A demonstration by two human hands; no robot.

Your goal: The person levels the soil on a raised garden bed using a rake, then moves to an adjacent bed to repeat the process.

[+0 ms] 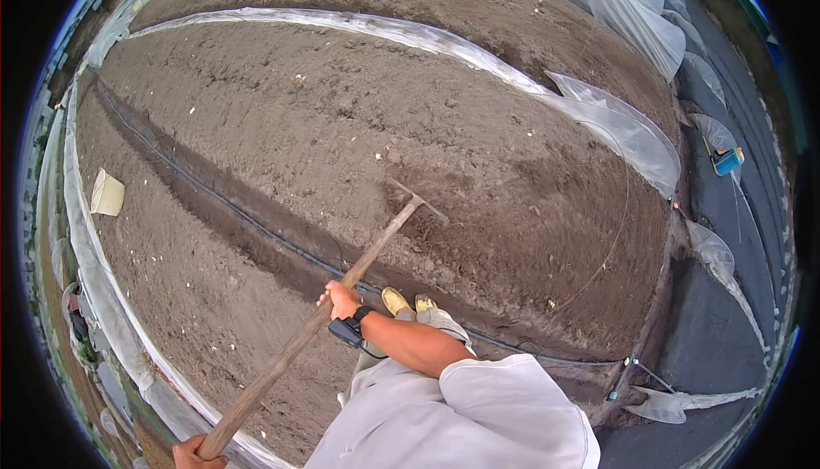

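Both my hands hold a rake [295, 351] by its long wooden handle. My right hand [343, 300], below a wrist with a black watch and a dark device, is closed around the handle near its middle. My left hand [198, 454] is closed near the handle's upper end, partly cut off by the bottom edge of the view. The rake's head [418, 202], a thin crossbar, rests on or just above the brown soil [512, 204]; its teeth cannot be made out. Darker, loosened soil lies beside it.
A furrow with a black drip hose [256, 228] runs past my yellow shoes [396, 301]. White plastic sheeting [427, 38] edges the beds. A cream bucket [108, 194] stands at left. Black ground cover [709, 324], a blue container [728, 161] and pipe fittings [628, 362] lie at right.
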